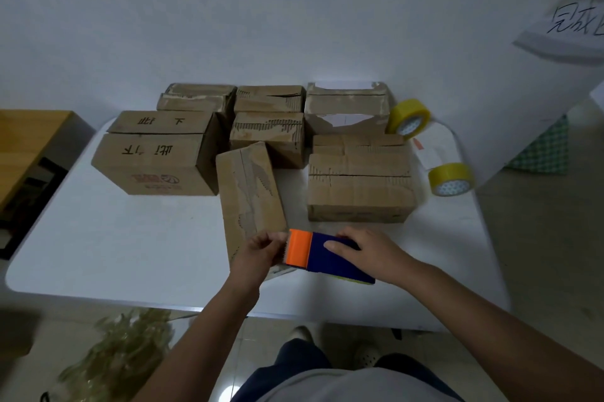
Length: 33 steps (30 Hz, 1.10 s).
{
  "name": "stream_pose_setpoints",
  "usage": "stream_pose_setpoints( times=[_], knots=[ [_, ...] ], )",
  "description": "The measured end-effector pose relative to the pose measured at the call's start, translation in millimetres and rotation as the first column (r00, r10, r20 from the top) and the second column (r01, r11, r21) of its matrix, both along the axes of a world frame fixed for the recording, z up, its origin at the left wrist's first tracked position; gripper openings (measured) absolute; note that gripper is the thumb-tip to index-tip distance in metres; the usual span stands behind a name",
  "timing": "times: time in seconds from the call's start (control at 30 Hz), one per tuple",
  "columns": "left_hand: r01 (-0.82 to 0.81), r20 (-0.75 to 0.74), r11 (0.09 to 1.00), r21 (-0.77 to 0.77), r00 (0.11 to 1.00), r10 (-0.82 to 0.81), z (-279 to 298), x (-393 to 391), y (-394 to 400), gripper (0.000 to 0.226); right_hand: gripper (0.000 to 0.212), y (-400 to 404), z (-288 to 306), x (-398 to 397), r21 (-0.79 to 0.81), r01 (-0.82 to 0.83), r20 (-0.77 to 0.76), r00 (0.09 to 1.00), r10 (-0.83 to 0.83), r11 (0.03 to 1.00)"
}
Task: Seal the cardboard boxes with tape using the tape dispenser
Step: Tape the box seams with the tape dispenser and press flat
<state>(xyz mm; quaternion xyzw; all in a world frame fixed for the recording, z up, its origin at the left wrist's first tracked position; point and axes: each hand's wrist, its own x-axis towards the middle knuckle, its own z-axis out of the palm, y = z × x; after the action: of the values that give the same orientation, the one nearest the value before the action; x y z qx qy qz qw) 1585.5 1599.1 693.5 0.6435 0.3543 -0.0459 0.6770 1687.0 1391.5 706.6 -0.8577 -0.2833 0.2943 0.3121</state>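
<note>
Your right hand [369, 252] grips the tape dispenser [327, 256] at the narrow box's [250, 195] near end by the surface's front edge; left fingers [274, 239] pinch at its orange blade end, box axis running away from you.

Table [98, 238] carries seven boxes. Back row along far edge: three boxes. Before them: large box [157, 156] at left, small box [266, 136] mid, wide box [359, 185] right. Long box [251, 198] runs from centre toward near edge. Tape dispenser [327, 254] just right of its near end. Two tape rolls [408, 118] by right edge, one behind other.
</note>
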Motion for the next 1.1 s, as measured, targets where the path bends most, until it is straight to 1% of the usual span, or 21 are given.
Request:
stream_pose_setpoints(
  times=[0.1, 0.2, 0.3, 0.37, 0.5, 0.6, 0.7, 0.8, 0.9, 0.97, 1.1],
  knots=[
    [-0.045, 0.017, 0.999, -0.010, 0.999, 0.046, 3.3, -8.7, 1.4, 0.019, 0.046, 4.7, 3.2, 3.4, -0.010, -0.061, 0.000, 0.998, 0.061, 0.998],
    [-0.090, 0.023, 0.996, 0.002, 0.996, 0.089, 2.4, -15.7, 6.5, 0.018, 0.042, 12.5, 4.8, 8.7, -0.035, -0.118, 0.028, 0.993, 0.119, 0.992],
    [-0.260, 0.052, 0.964, 0.046, 0.965, 0.258, -1.1, -28.0, 31.6, 0.017, 0.040, 12.2, 5.1, 17.4, -0.072, -0.143, 0.056, 0.988, 0.147, 0.987],
    [-0.328, 0.042, 0.942, 0.074, 0.944, 0.326, -5.6, -42.2, 54.0, 0.016, 0.044, 8.1, 4.1, 24.2, -0.129, -0.167, 0.073, 0.981, 0.178, 0.977],
    [-0.327, -0.017, 0.945, 0.022, 0.945, 0.327, -15.8, -55.5, 60.6, 0.017, 0.050, 12.9, -0.9, 29.4, -0.194, -0.184, 0.103, 0.973, 0.206, 0.964],
    [-0.375, -0.015, 0.927, 0.020, 0.927, 0.376, -22.2, -55.1, 52.5, 0.020, 0.062, 19.1, -3.0, 29.1, -0.239, -0.100, 0.185, 0.972, 0.147, 0.966],
    [-0.433, -0.007, 0.900, 0.048, 0.901, 0.434, -27.9, -59.8, 47.2, 0.019, 0.059, 22.6, -6.6, 27.8, -0.270, -0.039, 0.276, 0.954, 0.116, 0.962],
    [-0.471, 0.011, 0.878, 0.088, 0.881, 0.472, -30.1, -64.7, 46.4, 0.016, 0.058, 25.0, -10.3, 26.2, -0.298, -0.055, 0.296, 0.944, 0.147, 0.953],
    [-0.482, 0.027, 0.872, 0.086, 0.876, 0.482, -29.8, -67.0, 49.0, 0.013, 0.062, 23.1, -15.1, 24.8, -0.325, -0.095, 0.289, 0.937, 0.195, 0.941],
    [-0.482, 0.036, 0.872, 0.084, 0.876, 0.481, -29.1, -69.2, 50.2, 0.011, 0.063, 22.3, -17.1, 23.3, -0.309, -0.116, 0.284, 0.936, 0.209, 0.944],
    [-0.547, 0.028, 0.829, 0.112, 0.836, 0.548, -28.5, -83.5, 67.8, 0.010, 0.059, 11.2, -15.6, 31.1, -0.306, -0.138, 0.297, 0.926, 0.232, 0.942]
  ],
)
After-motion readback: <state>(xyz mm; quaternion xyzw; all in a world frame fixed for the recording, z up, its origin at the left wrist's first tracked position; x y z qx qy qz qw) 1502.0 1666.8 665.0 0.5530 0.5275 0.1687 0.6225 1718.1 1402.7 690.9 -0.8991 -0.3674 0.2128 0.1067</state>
